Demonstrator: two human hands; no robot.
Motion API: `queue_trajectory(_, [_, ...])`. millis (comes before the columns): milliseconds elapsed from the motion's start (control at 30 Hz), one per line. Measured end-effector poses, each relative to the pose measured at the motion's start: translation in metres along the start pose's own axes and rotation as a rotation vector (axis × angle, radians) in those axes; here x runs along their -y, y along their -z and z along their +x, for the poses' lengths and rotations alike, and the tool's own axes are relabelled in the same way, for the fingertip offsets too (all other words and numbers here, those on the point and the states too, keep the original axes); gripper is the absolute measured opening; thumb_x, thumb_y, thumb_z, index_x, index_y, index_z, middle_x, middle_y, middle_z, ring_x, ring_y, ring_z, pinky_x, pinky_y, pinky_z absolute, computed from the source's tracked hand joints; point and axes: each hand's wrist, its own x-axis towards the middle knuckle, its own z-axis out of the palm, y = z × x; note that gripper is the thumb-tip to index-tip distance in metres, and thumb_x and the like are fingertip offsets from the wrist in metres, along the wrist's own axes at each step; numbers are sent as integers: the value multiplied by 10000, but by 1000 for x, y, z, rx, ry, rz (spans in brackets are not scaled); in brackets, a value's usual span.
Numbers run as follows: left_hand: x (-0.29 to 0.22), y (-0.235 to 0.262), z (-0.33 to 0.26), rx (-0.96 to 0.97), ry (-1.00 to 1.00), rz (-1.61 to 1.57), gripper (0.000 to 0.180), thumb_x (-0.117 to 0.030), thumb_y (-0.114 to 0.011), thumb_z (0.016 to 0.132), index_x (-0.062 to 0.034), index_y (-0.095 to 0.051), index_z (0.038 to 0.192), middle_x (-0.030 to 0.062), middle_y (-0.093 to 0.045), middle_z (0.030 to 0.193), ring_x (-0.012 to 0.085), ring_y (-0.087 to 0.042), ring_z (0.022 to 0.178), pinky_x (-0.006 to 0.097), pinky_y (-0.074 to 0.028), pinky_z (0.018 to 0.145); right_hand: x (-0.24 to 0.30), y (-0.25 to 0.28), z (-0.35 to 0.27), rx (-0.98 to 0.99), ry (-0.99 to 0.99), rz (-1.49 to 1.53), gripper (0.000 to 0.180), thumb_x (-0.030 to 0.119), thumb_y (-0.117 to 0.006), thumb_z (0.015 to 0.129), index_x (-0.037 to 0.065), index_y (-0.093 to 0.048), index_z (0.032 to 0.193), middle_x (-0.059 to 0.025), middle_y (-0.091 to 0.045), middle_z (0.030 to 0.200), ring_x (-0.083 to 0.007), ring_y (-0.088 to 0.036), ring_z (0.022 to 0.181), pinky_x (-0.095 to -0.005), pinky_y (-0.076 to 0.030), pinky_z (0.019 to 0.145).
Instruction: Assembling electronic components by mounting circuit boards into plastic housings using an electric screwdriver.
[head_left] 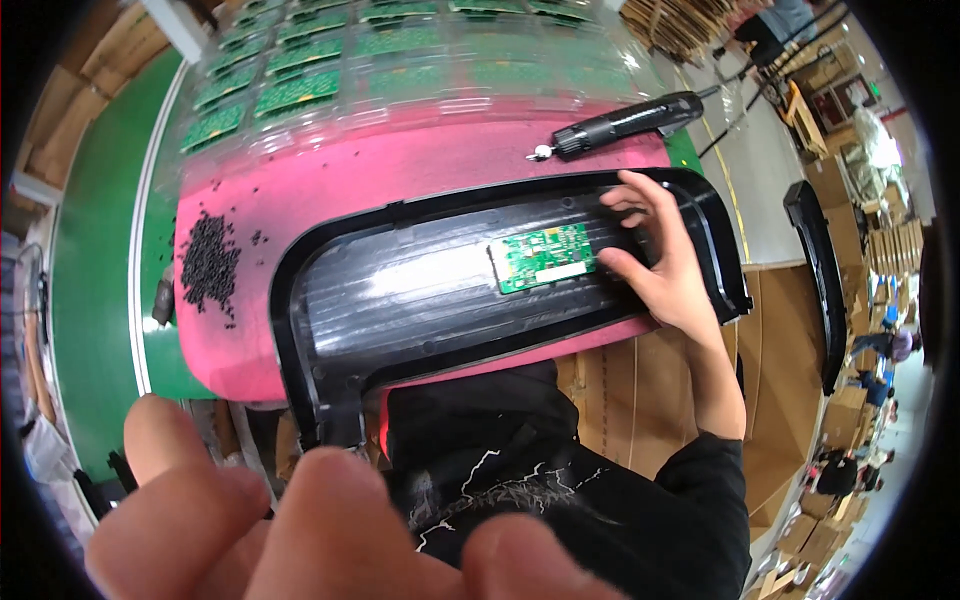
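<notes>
Right hand [665, 265] sits over the right end of the black housing [400, 290], thumb and fingers well apart in a loose curl, nothing seen between them; thumb tip is right beside the right edge of the green circuit board [545, 252], contact can't be told. Left hand [320, 530] looms large and blurred, nearer the camera than the housing's near-left corner, fingers bent; cannot tell whether it grips anything. Circuit board lies inside the housing, right of its middle, well apart from the left wall. Housing rests on the pink mat [430, 150], raised rim all round the visible top edge; its narrow leg at the near-left juts past the mat's edge, and its right end overhangs too. Bare mat makes a strip beyond the housing's far rim, up to clear plastic trays [400, 108] of boards. Black power screwdriver [630, 125] lies just beyond the far rim, toward the right. Pile of small dark screws [210, 262] takes the mat left of the housing, with a narrow gap between. Cardboard [790, 370] stands off the housing's right end.
</notes>
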Motion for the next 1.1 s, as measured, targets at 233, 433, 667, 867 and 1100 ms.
queue_trajectory(233, [19,-4,-22,-342,26,269,249,-7,-706,700,-29,-657,943,117,-606,807,279,-626,692,376,-500,584,7,58,17,-419,11,-167,542,30,-657,872,77,-483,1383,-84,-533,1291,-169,-524,1119,-299,-434,932])
queue_trajectory(433, [118,-9,-71,451,523,176,143,-124,-649,875,-32,-681,980,121,-695,944,322,-678,864,426,-536,762,-55,108,79,-418,-251,-385,540,211,-636,941,176,-443,1445,-114,-513,1330,-175,-511,1079,-316,-447,929])
queue_trajectory(667, [133,-16,-106,573,673,106,201,-77,-724,774,-23,-702,967,172,-702,941,348,-672,911,443,-538,801,-67,106,99,-193,-496,-44,377,238,-608,993,185,-497,1349,-15,-546,1046,-95,-534,1002,-262,-485,789])
queue_trajectory(867, [135,-27,-123,657,702,125,155,-52,-728,741,-17,-702,889,177,-694,878,363,-669,867,456,-529,764,-31,50,119,-794,34,253,535,110,-715,908,73,-382,1325,-115,-526,1324,-169,-585,1071,-318,-522,870])
queue_trajectory(1100, [127,-30,-123,672,684,167,122,-63,-657,804,-15,-634,914,191,-660,921,397,-628,930,493,-500,795,9,4,115,-452,37,734,443,123,-648,956,-6,-393,1294,-127,-651,1053,-205,-645,950,-338,-509,895])
